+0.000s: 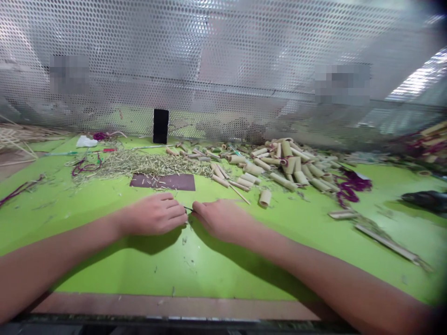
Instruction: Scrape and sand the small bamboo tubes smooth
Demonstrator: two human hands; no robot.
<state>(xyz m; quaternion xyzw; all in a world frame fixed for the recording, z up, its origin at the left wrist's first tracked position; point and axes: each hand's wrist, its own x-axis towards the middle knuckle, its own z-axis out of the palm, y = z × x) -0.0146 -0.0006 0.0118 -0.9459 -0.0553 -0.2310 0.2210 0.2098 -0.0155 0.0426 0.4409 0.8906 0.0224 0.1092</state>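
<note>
Left hand (157,215) and right hand (223,220), both curled closed, pinch a slim dark piece (189,209) between them, short tubes (296,165) already heaped beyond, long sticks (33,130) seemingly uncut.

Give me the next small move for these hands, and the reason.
Probably turn the left hand slightly palm-up while holding the right hand steady, to check the grip. The right hand appears to pinch a thin dark piece that bridges the narrow gap between them, but whatever the left hand's curled fingers hold is hidden.
</note>
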